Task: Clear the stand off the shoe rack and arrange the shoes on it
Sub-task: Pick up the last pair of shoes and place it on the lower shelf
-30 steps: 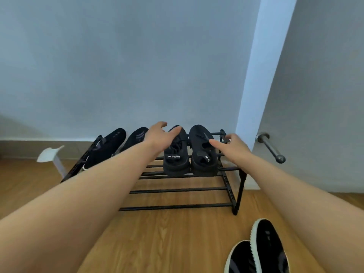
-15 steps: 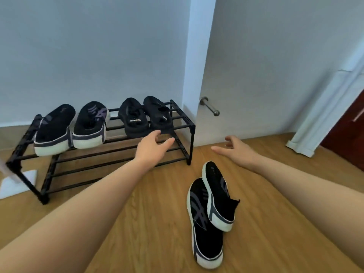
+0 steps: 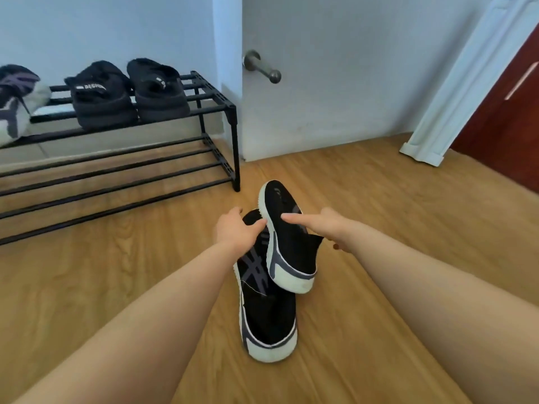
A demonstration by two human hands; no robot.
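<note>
Head view looks down on two bare hands reaching to a pair of black knit sneakers with white soles and grey side stripes lying on the wooden plank floor [image 3: 379, 199], just off the near right corner of the black metal two-tier shoe rack [image 3: 217, 112]. Of the two sneakers, the near sneaker [image 3: 267, 316] lies flat, and the far sneaker [image 3: 287, 243] rests tilted with its heel propped on top of the near one. The left hand [image 3: 234, 231] is loosely spread, fingers curled, over the toe of the near sneaker; whether it actually grips cannot be told. The right hand [image 3: 323, 224] has its forefinger stretched out onto the upper of the far sneaker, the other fingers folded, closing on nothing. On the rack's top tier stand two black chunky sandals [image 3: 128, 94] side by side, the left one bearing white lettering that reads roughly "DESIGN", blurred. At the far left edge one more black-and-white sneaker with purplish stripes [image 3: 14, 103] is partly cut off. A metal door stopper [image 3: 262, 68] juts from the grey wall to the right of the rack.
</note>
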